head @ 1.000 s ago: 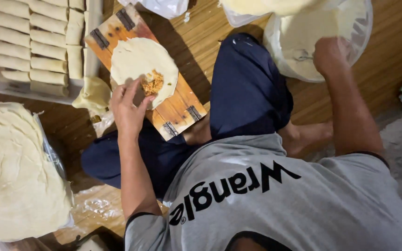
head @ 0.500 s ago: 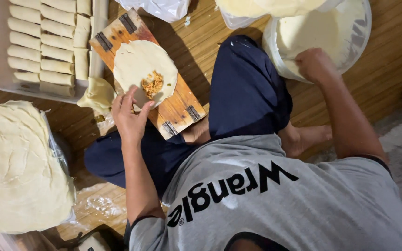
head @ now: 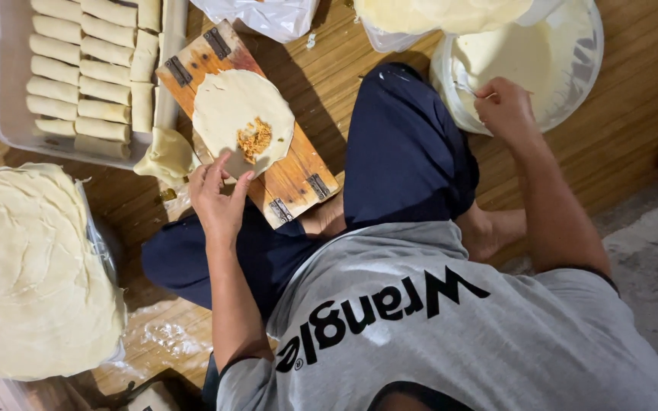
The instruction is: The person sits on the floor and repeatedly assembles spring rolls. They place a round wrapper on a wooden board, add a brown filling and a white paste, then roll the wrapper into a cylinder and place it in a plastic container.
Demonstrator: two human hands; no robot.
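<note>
— How far along is the rolling?

— One round wrapper [head: 241, 122] lies flat on the wooden board [head: 298, 179], a spoonful of filling [head: 253, 139] on it, not folded. The left hand [head: 218, 199], its grip loose and open, touches the wrapper's near edge.

— And the right hand [head: 506, 108]?

— Its grip pinches a utensil over the white tub [head: 565, 68].

— Finished rolls?

— About sixteen in the tray [head: 9, 114] beyond the left grip; one wrapper stack [head: 32, 274] remains.

A crumpled clear plastic bag [head: 264, 15] lies above the board.
</note>
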